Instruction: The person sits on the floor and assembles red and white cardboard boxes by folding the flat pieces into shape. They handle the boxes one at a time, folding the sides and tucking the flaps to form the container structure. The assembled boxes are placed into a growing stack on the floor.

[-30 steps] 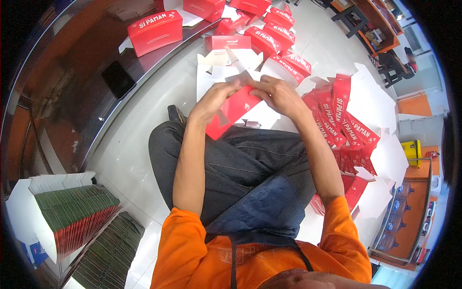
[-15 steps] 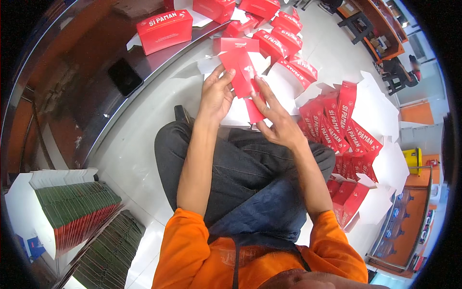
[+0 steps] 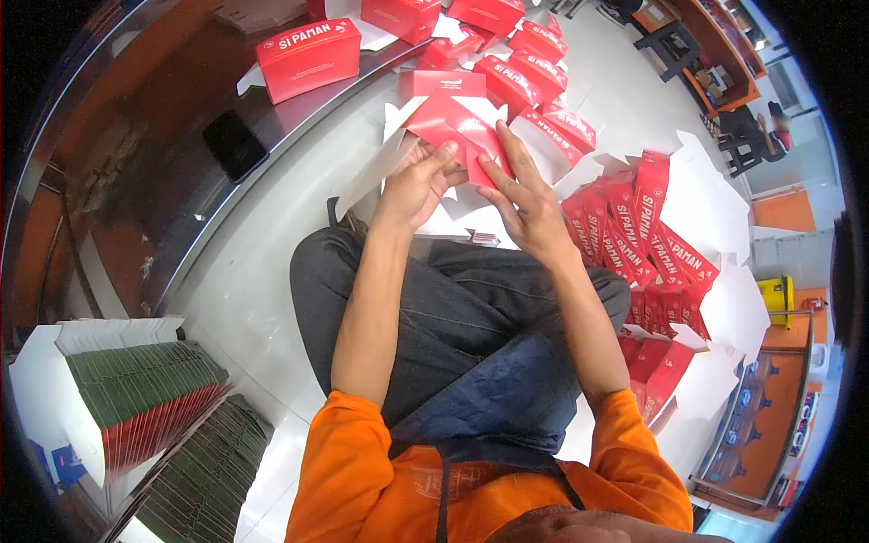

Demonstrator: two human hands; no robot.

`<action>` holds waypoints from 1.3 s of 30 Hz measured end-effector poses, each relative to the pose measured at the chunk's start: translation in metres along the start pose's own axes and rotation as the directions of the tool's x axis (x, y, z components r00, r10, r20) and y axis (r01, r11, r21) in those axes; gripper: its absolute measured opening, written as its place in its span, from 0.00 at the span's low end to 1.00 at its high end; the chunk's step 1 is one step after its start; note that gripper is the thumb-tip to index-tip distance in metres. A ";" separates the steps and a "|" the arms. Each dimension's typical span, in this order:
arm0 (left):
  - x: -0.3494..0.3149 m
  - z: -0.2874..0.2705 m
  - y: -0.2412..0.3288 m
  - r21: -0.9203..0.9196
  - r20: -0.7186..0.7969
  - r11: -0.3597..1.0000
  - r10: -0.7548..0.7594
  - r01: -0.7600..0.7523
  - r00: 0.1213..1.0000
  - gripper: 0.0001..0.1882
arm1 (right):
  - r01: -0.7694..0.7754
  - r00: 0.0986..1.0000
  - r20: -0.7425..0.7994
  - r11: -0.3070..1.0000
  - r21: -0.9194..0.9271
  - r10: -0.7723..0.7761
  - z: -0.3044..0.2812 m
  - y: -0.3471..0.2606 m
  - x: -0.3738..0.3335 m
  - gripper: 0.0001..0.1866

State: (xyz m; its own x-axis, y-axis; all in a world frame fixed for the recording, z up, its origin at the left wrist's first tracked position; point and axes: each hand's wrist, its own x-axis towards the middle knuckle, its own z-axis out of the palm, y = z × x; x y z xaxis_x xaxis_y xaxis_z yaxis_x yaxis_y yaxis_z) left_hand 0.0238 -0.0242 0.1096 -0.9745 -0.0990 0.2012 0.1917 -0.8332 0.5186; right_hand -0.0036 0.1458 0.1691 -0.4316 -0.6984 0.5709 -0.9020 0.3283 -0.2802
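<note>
My red carton [image 3: 444, 118] just went from narrow panels to splayed wide — pale flap [image 3: 376, 168] poking left, so only part-folded, I'd say. Left hand [image 3: 419, 187] pinches its near edge, right hand [image 3: 536, 208] lies on it, fingers apart — all beyond the dark table's [image 3: 176, 172] right edge.

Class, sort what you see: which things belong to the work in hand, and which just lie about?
Seemingly in the work:
red carton, held by left hand, touched by right hand
red cartons at right
red boxes ahead

Seemingly lying about:
phone
stool
green stacks (link unclear)
</note>
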 end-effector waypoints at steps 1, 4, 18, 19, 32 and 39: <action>0.000 0.000 -0.004 -0.002 -0.006 1.000 -0.016 0.016 1.000 0.18 | -0.002 0.999 -0.032 1.000 -0.007 0.002 0.003 0.001 0.001 0.22; 0.002 -0.004 -0.017 -0.019 -0.038 1.000 -0.022 0.021 0.999 0.20 | -0.019 0.995 -0.102 0.997 -0.071 0.012 0.014 0.006 0.003 0.22; 0.001 0.009 -0.015 -0.141 -0.006 0.989 0.035 -0.035 0.999 0.19 | -0.056 0.986 -0.164 0.996 -0.073 0.044 0.027 0.019 0.010 0.31; 0.002 0.005 -0.014 -0.137 0.010 0.990 0.034 -0.032 0.999 0.19 | -0.086 0.980 -0.182 0.996 0.002 0.085 0.028 0.015 0.013 0.34; -0.016 0.014 0.015 0.992 0.120 0.051 -0.063 -0.117 0.991 0.40 | -0.713 0.654 0.118 0.556 0.428 0.747 0.010 0.047 -0.011 0.25; -0.007 0.012 -0.012 0.988 -0.076 -0.151 -0.323 0.027 0.944 0.17 | -0.788 0.607 0.366 0.473 0.394 0.705 -0.033 0.056 -0.009 0.29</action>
State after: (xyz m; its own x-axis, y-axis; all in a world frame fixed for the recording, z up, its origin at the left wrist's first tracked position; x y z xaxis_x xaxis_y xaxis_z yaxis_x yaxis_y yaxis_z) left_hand 0.0295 -0.0074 0.1120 -0.9901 0.1342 -0.0402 0.0592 0.6608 0.7482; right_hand -0.0506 0.1914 0.1736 -0.8951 -0.4253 -0.1341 -0.0832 0.4547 -0.8867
